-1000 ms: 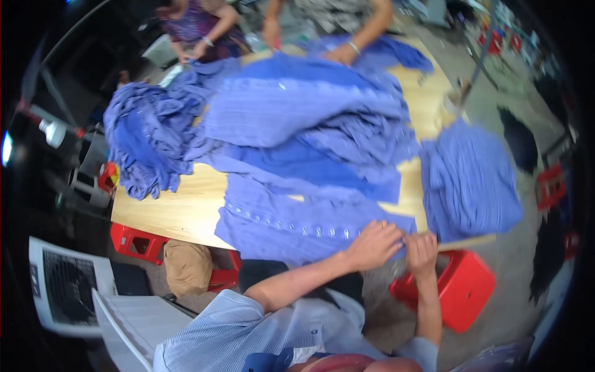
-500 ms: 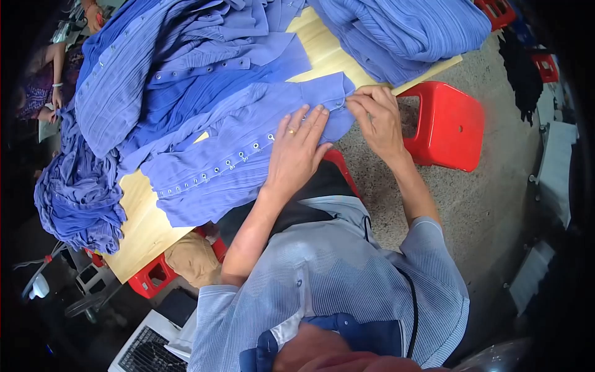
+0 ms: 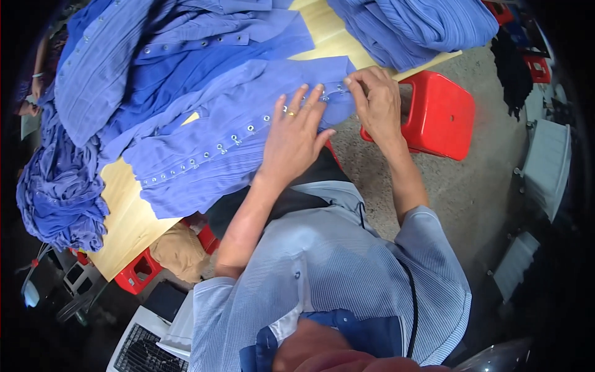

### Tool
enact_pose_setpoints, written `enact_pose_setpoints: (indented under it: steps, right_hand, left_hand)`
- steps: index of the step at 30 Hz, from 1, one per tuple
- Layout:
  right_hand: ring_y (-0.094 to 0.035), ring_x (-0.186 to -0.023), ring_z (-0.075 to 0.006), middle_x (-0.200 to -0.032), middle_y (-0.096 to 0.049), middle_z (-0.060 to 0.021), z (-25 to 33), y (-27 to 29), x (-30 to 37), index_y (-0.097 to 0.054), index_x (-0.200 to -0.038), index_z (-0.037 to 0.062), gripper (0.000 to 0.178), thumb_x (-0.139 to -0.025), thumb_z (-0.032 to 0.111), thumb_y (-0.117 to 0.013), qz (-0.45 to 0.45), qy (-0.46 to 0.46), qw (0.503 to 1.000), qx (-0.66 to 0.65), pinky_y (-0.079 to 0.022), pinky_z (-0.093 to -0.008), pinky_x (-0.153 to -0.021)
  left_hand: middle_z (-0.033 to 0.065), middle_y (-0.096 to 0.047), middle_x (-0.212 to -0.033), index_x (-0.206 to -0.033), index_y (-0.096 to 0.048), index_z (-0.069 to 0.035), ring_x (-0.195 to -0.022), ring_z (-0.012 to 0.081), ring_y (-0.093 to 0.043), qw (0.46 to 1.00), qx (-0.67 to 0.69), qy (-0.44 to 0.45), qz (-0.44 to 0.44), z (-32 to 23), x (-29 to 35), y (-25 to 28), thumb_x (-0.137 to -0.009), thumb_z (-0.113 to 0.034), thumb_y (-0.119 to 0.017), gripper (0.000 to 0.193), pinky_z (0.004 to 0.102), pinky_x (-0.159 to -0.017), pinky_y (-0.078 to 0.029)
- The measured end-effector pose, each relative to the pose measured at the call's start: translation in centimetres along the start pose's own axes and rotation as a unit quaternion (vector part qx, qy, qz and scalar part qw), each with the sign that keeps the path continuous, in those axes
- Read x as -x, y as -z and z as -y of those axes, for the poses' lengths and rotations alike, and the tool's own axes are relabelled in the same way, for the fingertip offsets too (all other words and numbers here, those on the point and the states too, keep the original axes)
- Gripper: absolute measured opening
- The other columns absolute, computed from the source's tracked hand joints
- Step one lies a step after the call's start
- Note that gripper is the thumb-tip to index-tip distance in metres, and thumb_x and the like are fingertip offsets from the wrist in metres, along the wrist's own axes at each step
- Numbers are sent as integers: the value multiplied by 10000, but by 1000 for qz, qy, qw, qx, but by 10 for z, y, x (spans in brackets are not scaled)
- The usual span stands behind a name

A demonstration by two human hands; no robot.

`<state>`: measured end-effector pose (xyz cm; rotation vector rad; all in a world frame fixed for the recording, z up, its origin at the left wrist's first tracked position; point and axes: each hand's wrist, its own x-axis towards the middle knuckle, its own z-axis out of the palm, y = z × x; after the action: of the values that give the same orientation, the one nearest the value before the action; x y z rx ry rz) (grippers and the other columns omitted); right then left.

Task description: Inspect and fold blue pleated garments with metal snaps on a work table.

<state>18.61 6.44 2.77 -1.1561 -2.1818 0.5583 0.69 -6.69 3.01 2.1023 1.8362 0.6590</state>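
A blue ribbed shirt (image 3: 198, 142) is spread over the wooden table, a row of metal-ringed eyelets or snaps running along its front. My left hand (image 3: 290, 139) lies flat on that row, fingers outstretched and slightly apart, a ring on one of them. At the shirt's right end, by the collar, my right hand (image 3: 377, 99) pinches the fabric edge between thumb and forefinger. Whether a small fastener is also in that pinch is hidden by the fingertips.
More blue garments (image 3: 204, 62) are heaped behind the shirt; a folded pile (image 3: 421, 28) is at the far right and a bunch (image 3: 62, 198) hangs off the left of the wooden table (image 3: 133, 217). A red stool (image 3: 443, 115) stands at right. Another person's arm (image 3: 39, 65) shows far left.
The view has shifted slightly, so the table and garments appear farther left. My left hand stays flat on the shirt, and my right hand still pinches its edge.
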Motion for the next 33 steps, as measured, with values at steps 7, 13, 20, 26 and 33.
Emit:
enact_pose_setpoints:
  steps: [7, 13, 20, 26, 33]
  right_hand:
    - [-681, -848, -359, -841, -726, -131, 10, 5, 2, -810, -866, 30, 242, -959, 252, -836, -14, -24, 998, 49, -521, -479, -785]
    - [-661, -835, -354, -825, -701, -150, 9, 7, -2, -762, -887, -15, 278, -981, 243, -805, 72, -83, 992, -62, -509, -476, -789]
    - [-703, -823, -218, -874, -737, -136, 14, 11, 0, -751, -1079, -30, 236, -1042, 203, -758, 54, -149, 970, -185, -531, -370, -735]
    - [-686, -796, -185, -761, -703, -62, 23, 17, -7, -790, -1156, 26, 211, -1024, 190, -781, 91, -240, 951, -174, -523, -359, -749]
    - [-703, -946, -311, -1003, -769, -89, 17, 5, -15, -810, -1160, 124, 227, -942, 67, -783, 47, 139, 989, 24, -479, -443, -926]
  left_hand:
    - [130, -551, -1660, -1356, -681, -28, -1549, 360, -477, 1000, -18, -21, -7, 7, 1, -1, -989, -302, -789, 470, 614, -1262, -358]
    - [108, -555, -1665, -1356, -683, -46, -1566, 344, -469, 1000, -5, -6, -4, 4, 3, -2, -981, -296, -797, 464, 607, -1275, -349]
    - [112, -549, -1671, -1367, -672, -49, -1567, 344, -468, 1000, 1, -7, 7, 5, 6, -2, -994, -293, -779, 458, 598, -1284, -341]
    - [86, -511, -1720, -1386, -691, -49, -1604, 313, -439, 1000, 1, -13, 13, 10, 2, -5, -986, -329, -802, 501, 587, -1305, -314]
    - [154, -544, -1636, -1402, -670, -28, -1531, 363, -488, 999, -39, 6, 34, 11, 3, 9, -928, -343, -821, 589, 606, -1242, -386]
